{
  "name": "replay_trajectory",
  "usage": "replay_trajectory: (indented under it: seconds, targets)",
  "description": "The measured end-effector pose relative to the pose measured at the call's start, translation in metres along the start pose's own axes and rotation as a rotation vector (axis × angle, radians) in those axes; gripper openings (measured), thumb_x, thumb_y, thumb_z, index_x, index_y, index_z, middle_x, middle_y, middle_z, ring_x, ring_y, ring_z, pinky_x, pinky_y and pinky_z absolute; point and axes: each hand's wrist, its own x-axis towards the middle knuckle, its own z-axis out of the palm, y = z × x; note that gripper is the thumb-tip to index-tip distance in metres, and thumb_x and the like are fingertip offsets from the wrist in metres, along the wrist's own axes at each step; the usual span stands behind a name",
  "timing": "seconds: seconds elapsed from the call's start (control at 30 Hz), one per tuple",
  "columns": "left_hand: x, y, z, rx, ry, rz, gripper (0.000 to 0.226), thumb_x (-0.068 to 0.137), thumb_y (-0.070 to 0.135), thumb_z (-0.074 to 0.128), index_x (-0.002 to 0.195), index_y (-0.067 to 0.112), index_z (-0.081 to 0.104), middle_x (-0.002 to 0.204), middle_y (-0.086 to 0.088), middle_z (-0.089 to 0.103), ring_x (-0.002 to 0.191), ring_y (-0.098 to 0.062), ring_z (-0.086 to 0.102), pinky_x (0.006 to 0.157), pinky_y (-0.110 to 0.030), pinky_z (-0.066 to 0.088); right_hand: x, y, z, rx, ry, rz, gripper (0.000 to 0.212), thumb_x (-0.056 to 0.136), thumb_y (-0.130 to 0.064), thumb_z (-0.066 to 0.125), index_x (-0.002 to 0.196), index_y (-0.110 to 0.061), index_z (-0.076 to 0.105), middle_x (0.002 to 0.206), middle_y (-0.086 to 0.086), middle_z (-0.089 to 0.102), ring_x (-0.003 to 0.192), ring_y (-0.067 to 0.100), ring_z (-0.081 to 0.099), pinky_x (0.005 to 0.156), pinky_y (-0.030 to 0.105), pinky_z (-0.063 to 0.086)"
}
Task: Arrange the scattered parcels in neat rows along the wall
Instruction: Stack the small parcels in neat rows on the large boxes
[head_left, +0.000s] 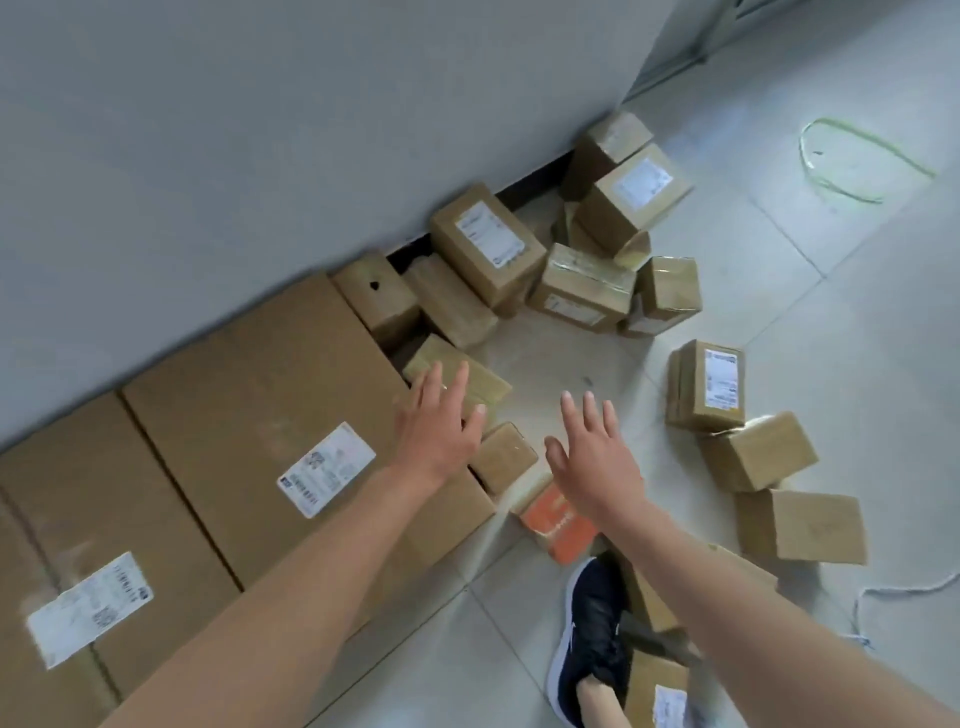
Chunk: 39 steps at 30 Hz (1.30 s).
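Note:
Two big flat cartons (249, 410) lie side by side along the grey wall (260, 156). Several small brown parcels lie scattered on the tiled floor to their right, among them a labelled box (485, 244) by the wall and a taped heap (587, 283). My left hand (439, 423) hovers open, fingers spread, over a small taped parcel (485, 382) at the carton's corner. My right hand (592, 457) is open too, above an orange packet (558, 522) and bare floor. Neither hand holds anything.
More parcels (758, 452) sit in a loose line at the right. My dark shoe (592, 634) stands on the tiles beside further boxes at the bottom. A green string loop (852, 156) and a white cord (893, 597) lie on the floor.

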Motion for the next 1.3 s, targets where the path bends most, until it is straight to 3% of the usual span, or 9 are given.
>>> replay_trajectory:
  seconds: [0.13,0.3,0.47,0.67,0.73,0.9,1.1,1.23,1.3]
  targets:
    - [0.062,0.049,0.064,0.087,-0.068,-0.056,0.063,0.101,0.043,0.034,0.157,0.029,0.008,0.164,-0.007,0.002,0.150,-0.023,-0.005,0.118,-0.058,0.007,0.033,0.095,0.006,-0.010,-0.056,0.090,0.064,0.102,-0.041,0.033,0.157,-0.019,0.008,0.163,0.014,0.008,0.150,0.034,0.005,0.119,0.044,0.015]
    - [0.134,0.042,0.123,0.173,-0.012,-0.325,0.070,0.099,0.053,0.031,0.157,0.026,0.001,0.164,-0.013,-0.004,0.149,-0.033,-0.006,0.114,-0.064,0.014,0.109,0.159,0.025,-0.085,-0.133,0.057,0.072,0.100,-0.046,0.039,0.157,-0.022,0.002,0.164,0.013,0.003,0.150,0.034,0.003,0.120,0.045,0.015]
    - [0.208,0.009,0.153,0.304,0.062,-0.545,0.089,0.090,0.074,0.020,0.155,0.022,-0.012,0.161,-0.017,-0.016,0.147,-0.039,-0.014,0.106,-0.075,0.006,0.241,0.171,0.025,-0.199,-0.104,-0.070,0.082,0.097,-0.049,0.049,0.157,-0.022,-0.001,0.164,0.015,-0.001,0.149,0.037,0.001,0.119,0.049,0.016]
    - [0.260,-0.007,0.196,0.238,0.159,-0.742,0.108,0.084,0.067,0.046,0.151,0.013,-0.020,0.159,-0.023,-0.016,0.143,-0.051,-0.012,0.095,-0.078,0.030,0.387,0.158,0.026,-0.311,-0.042,-0.161,0.099,0.087,-0.050,0.064,0.156,-0.025,-0.003,0.163,0.018,-0.004,0.147,0.045,-0.002,0.118,0.057,0.013]
    - [0.265,-0.010,0.204,0.294,0.180,-0.747,0.111,0.082,0.065,0.049,0.148,0.011,-0.022,0.158,-0.025,-0.014,0.142,-0.053,-0.008,0.091,-0.078,0.034,0.413,0.164,0.029,-0.387,-0.019,-0.173,0.110,0.080,-0.053,0.071,0.156,-0.024,-0.004,0.161,0.023,-0.001,0.144,0.047,0.010,0.114,0.055,0.024]
    - [0.249,-0.025,0.210,0.383,0.168,-0.637,0.118,0.076,0.070,0.053,0.150,0.016,-0.022,0.160,-0.021,-0.012,0.143,-0.050,-0.008,0.092,-0.076,0.037,0.410,0.158,0.046,-0.450,0.123,-0.125,0.120,0.064,-0.066,0.076,0.153,-0.022,0.009,0.141,0.031,0.030,0.121,0.044,0.037,0.096,0.048,0.036]
    - [0.201,-0.007,0.245,0.467,0.061,-0.393,0.125,0.078,0.070,0.057,0.148,0.015,-0.030,0.159,-0.017,-0.026,0.144,-0.044,-0.022,0.102,-0.076,0.025,0.310,0.138,0.094,-0.390,0.080,-0.100,0.102,0.069,-0.067,0.070,0.148,-0.024,0.021,0.130,0.024,0.039,0.108,0.036,0.043,0.084,0.045,0.038]
    - [0.192,-0.003,0.239,0.151,0.253,-0.642,0.120,0.075,0.076,0.057,0.153,0.022,-0.017,0.159,-0.018,-0.019,0.146,-0.042,0.000,0.103,-0.063,0.035,0.276,0.133,0.114,-0.312,0.011,-0.086,0.085,0.074,-0.055,0.071,0.138,-0.021,0.028,0.144,0.026,0.026,0.131,0.044,0.028,0.099,0.057,0.033]
    - [0.193,-0.004,0.231,0.020,0.275,-0.733,0.117,0.072,0.071,0.065,0.152,0.029,-0.009,0.159,-0.017,-0.009,0.139,-0.042,0.018,0.096,-0.054,0.042,0.276,0.134,0.112,-0.236,-0.027,-0.054,0.085,0.075,-0.049,0.073,0.137,-0.017,0.024,0.143,0.024,0.024,0.125,0.044,0.034,0.099,0.055,0.037]
